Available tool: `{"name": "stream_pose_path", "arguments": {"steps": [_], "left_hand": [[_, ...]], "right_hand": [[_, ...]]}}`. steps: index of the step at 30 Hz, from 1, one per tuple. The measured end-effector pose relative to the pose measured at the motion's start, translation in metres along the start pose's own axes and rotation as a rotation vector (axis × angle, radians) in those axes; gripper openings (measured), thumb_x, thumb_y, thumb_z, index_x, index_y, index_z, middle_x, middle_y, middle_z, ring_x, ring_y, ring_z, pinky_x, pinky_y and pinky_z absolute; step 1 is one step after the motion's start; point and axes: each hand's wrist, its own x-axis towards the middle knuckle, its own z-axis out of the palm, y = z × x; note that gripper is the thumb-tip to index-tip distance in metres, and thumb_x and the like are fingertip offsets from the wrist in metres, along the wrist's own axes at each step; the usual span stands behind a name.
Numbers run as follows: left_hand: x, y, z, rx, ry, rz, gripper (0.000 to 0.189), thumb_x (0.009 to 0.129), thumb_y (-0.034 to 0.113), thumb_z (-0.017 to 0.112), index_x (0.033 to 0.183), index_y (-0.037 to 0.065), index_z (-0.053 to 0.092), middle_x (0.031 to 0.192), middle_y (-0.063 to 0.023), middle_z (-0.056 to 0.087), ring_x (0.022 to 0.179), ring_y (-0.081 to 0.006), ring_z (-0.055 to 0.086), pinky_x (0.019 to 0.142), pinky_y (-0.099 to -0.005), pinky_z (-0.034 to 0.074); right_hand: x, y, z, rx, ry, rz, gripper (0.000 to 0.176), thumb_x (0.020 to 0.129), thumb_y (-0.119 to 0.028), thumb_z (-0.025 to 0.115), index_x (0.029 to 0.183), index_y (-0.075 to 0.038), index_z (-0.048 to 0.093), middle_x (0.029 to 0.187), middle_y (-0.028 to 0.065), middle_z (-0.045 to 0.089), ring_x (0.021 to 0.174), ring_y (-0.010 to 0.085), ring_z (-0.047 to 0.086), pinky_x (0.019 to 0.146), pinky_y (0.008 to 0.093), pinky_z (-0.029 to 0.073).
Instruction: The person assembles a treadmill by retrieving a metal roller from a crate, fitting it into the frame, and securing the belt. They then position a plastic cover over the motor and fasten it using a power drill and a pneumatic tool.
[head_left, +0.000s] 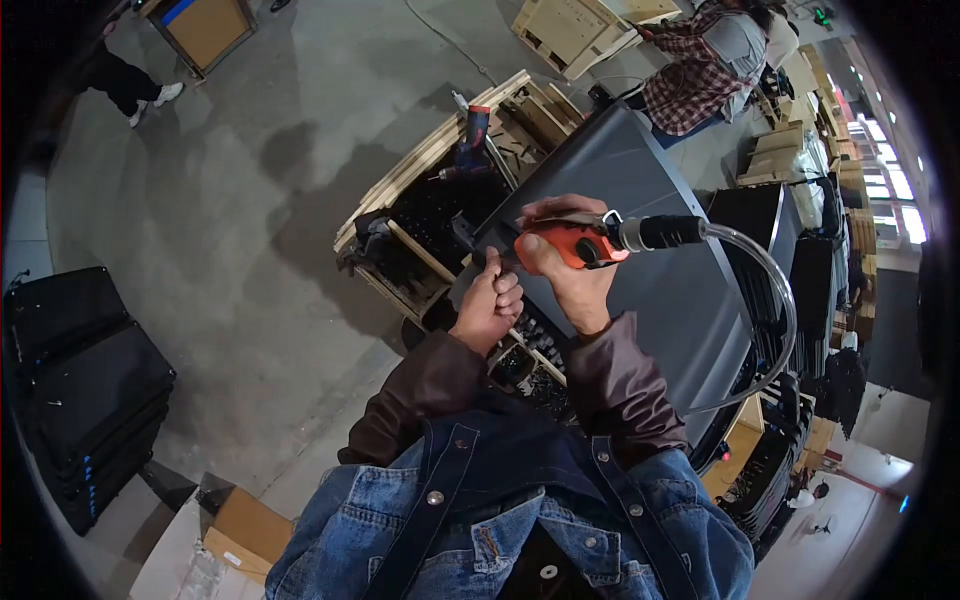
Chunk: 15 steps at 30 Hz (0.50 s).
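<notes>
An orange air tool point(568, 244) with a black fitting and a clear hose is in my right hand point(572, 275), whose fingers wrap round its body. Just left of the tool's front end, my left hand point(492, 305) is closed, thumb up, near a small dark bracket point(462, 230); what its fingers hold, if anything, is hidden. Beneath both hands lies a large dark grey panel point(640, 290). Beyond my left hand, a red and black drill point(472, 145) rests on a wooden crate point(400, 185) that holds black parts.
Black padded panels point(90, 370) are stacked at the left. A cardboard box point(250, 525) stands at lower left. A person in a plaid shirt point(690, 90) is at upper right, another person's legs point(125, 80) at upper left. The hose point(790, 300) loops down on the right.
</notes>
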Motion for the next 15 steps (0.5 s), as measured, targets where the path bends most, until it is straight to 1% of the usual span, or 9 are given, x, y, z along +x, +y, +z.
{"name": "stream_pose_path", "arguments": {"steps": [3, 4, 6, 7, 8, 10, 12, 14, 15], "left_hand": [[-0.007, -0.006, 0.0, 0.123, 0.034, 0.063, 0.043, 0.102, 0.054, 0.046, 0.09, 0.012, 0.051, 0.058, 0.0066, 0.034, 0.046, -0.0058, 0.028, 0.045, -0.0206, 0.023], [-0.009, -0.007, -0.003, 0.121, 0.035, 0.068, 0.043, 0.102, 0.054, 0.046, 0.09, 0.012, 0.051, 0.058, 0.0066, 0.034, 0.046, -0.0058, 0.028, 0.045, -0.0206, 0.023], [-0.023, -0.012, -0.015, 0.385, 0.155, 0.005, 0.043, 0.103, 0.053, 0.046, 0.089, 0.013, 0.052, 0.06, 0.0056, 0.032, 0.05, -0.0062, 0.032, 0.047, -0.0236, 0.023], [-0.034, -0.018, -0.02, 0.478, 0.164, 0.038, 0.044, 0.103, 0.05, 0.047, 0.091, 0.009, 0.057, 0.061, 0.0026, 0.037, 0.052, -0.0092, 0.035, 0.048, -0.0256, 0.027], [-0.04, -0.023, -0.024, 0.478, 0.165, 0.044, 0.044, 0.103, 0.05, 0.047, 0.091, 0.009, 0.057, 0.061, 0.0026, 0.037, 0.052, -0.0092, 0.035, 0.048, -0.0256, 0.027], [-0.051, -0.035, -0.033, 0.531, 0.336, 0.042, 0.038, 0.103, 0.042, 0.048, 0.091, 0.008, 0.058, 0.065, 0.0002, 0.045, 0.055, -0.013, 0.041, 0.049, -0.0282, 0.033], [-0.064, -0.038, -0.048, 0.513, 0.275, 0.044, 0.036, 0.103, 0.041, 0.048, 0.094, 0.007, 0.058, 0.069, -0.0006, 0.048, 0.058, -0.013, 0.043, 0.051, -0.0301, 0.035], [-0.059, -0.039, -0.062, 0.486, 0.21, 0.05, 0.035, 0.103, 0.039, 0.047, 0.097, 0.007, 0.058, 0.072, -0.0014, 0.051, 0.06, -0.0129, 0.044, 0.053, -0.0321, 0.037], [-0.058, -0.04, -0.064, 0.473, 0.195, 0.056, 0.033, 0.103, 0.038, 0.047, 0.098, 0.007, 0.058, 0.075, -0.0021, 0.053, 0.062, -0.0133, 0.046, 0.056, -0.0319, 0.039]], "right_hand": [[0.021, 0.007, 0.0, 0.061, -0.242, 0.047, 0.044, 0.075, -0.001, 0.078, 0.112, 0.001, 0.054, 0.101, 0.0156, 0.067, 0.093, 0.023, 0.068, 0.084, 0.0373, 0.058], [0.026, 0.01, 0.003, 0.067, -0.242, 0.082, 0.043, 0.074, -0.001, 0.077, 0.111, 0.001, 0.054, 0.099, 0.0144, 0.067, 0.093, 0.0222, 0.067, 0.082, 0.0366, 0.057], [0.035, 0.01, 0.003, 0.024, -0.353, 0.094, 0.043, 0.073, -0.001, 0.077, 0.11, 0.0, 0.055, 0.099, 0.0139, 0.067, 0.092, 0.0223, 0.067, 0.081, 0.0368, 0.057], [0.037, 0.015, 0.002, 0.051, -0.391, 0.057, 0.043, 0.073, -0.001, 0.077, 0.109, 0.0, 0.055, 0.099, 0.0133, 0.067, 0.091, 0.022, 0.066, 0.08, 0.0373, 0.057], [0.039, 0.017, 0.002, 0.054, -0.396, 0.055, 0.043, 0.073, -0.001, 0.077, 0.109, 0.0, 0.055, 0.099, 0.0133, 0.067, 0.091, 0.022, 0.066, 0.08, 0.0373, 0.057], [0.041, 0.013, 0.002, 0.035, -0.282, 0.094, 0.041, 0.073, -0.001, 0.077, 0.108, 0.0, 0.056, 0.099, 0.0129, 0.067, 0.089, 0.0219, 0.067, 0.079, 0.0373, 0.057], [0.041, 0.011, -0.002, 0.022, -0.28, 0.094, 0.042, 0.073, -0.001, 0.078, 0.109, 0.0, 0.055, 0.098, 0.013, 0.067, 0.088, 0.0228, 0.067, 0.079, 0.0378, 0.057], [0.036, 0.013, -0.002, 0.145, -0.249, 0.037, 0.029, 0.072, 0.003, 0.072, 0.099, 0.001, 0.061, 0.093, 0.0082, 0.068, 0.084, 0.0162, 0.067, 0.077, 0.0319, 0.055], [0.036, 0.014, -0.001, 0.14, -0.253, 0.029, 0.029, 0.074, 0.002, 0.072, 0.1, 0.001, 0.061, 0.094, 0.0083, 0.068, 0.085, 0.0166, 0.067, 0.076, 0.0321, 0.055]]}}
